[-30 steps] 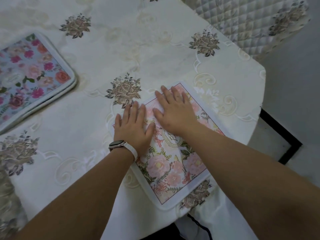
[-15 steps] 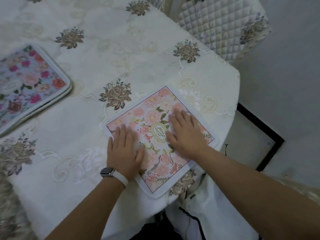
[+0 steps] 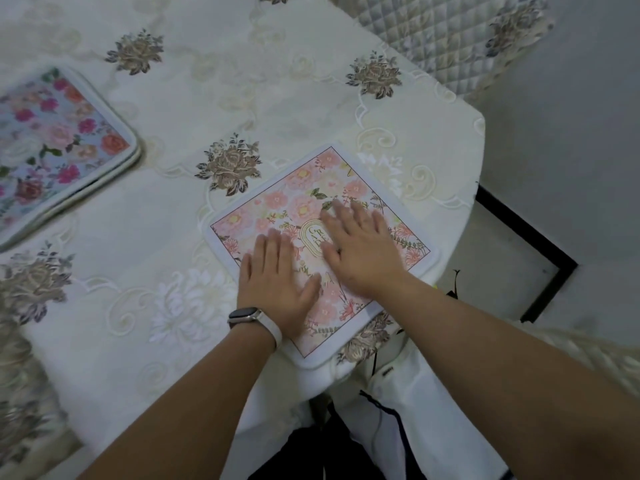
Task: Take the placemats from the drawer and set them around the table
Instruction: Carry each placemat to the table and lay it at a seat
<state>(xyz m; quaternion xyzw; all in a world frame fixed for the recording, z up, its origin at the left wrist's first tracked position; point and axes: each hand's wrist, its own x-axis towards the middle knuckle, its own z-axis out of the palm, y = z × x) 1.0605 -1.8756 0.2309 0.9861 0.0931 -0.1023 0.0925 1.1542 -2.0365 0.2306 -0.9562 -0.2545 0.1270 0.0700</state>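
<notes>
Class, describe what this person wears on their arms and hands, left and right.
No sleeves are in view. The left hand has a smartwatch at its wrist, with a dark rectangular face in a silvery case on a white band. The right hand and its wrist carry nothing that shows.

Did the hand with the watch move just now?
Yes. The left hand slid back toward the person, away from the brown embroidered rose, still flat on the pink floral square placemat.
</notes>
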